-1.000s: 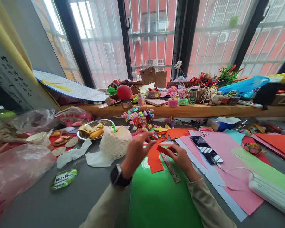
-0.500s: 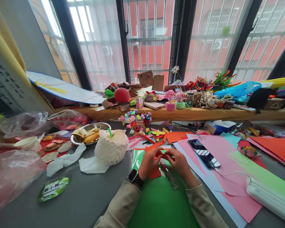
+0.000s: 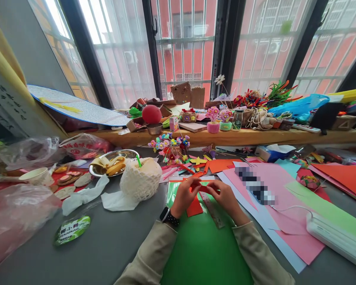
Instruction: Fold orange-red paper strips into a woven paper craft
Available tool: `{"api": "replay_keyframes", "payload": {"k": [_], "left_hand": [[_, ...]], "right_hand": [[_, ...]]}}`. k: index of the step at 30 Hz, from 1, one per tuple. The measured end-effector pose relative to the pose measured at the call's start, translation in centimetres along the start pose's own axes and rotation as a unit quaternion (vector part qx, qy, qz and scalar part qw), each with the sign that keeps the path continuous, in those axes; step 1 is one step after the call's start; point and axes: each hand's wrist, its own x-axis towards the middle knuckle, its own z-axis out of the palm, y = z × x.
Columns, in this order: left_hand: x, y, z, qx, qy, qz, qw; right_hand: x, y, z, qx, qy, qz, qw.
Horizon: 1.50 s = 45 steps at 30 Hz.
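Pinching a small strip of red paper between them, the left hand and the right hand are held close together just above the green sheet. The fingers of both hands are curled shut on the strip, thumbs meeting near its middle; whether the strip is being folded or only held cannot be told, since the fingers hide most of it. A larger red paper piece is seen lying on the green sheet just under the left hand, and a clear ruler is laid slantwise beside it, below the right hand. A dark watch is worn on the left wrist. To the right, a phone is rested on pink paper, with a white cable run from it. To the left, a white netted bundle is set on the grey table, near a metal dish.
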Motion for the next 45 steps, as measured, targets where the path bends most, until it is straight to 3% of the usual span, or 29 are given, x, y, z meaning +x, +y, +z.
{"api": "replay_keyframes", "payload": {"k": [5,10,28,36,41,45], "left_hand": [[-0.1,0.1,0.2,0.035,-0.024,0.0,0.999],[0.0,0.2,0.1,0.029,-0.045,-0.004,0.999],[0.5,-0.5,-0.7,-0.123,0.009,-0.103,0.987],[0.5,-0.8,-0.6,-0.126,0.036,-0.13,0.983],[0.4,-0.9,-0.5,-0.043,0.057,-0.112,0.991],[0.3,-0.4,-0.4,0.114,0.078,-0.035,0.99]], "right_hand": [[0.1,0.2,0.3,-0.024,-0.022,-0.027,0.999],[0.2,0.4,0.2,-0.025,-0.022,-0.008,0.999],[0.3,0.6,-1.1,0.043,0.034,0.045,0.997],[0.3,0.7,-1.1,0.038,0.047,0.056,0.997],[0.6,0.6,-0.7,0.035,0.037,0.05,0.997],[1.0,0.7,-0.5,0.035,0.032,0.049,0.998]]}}
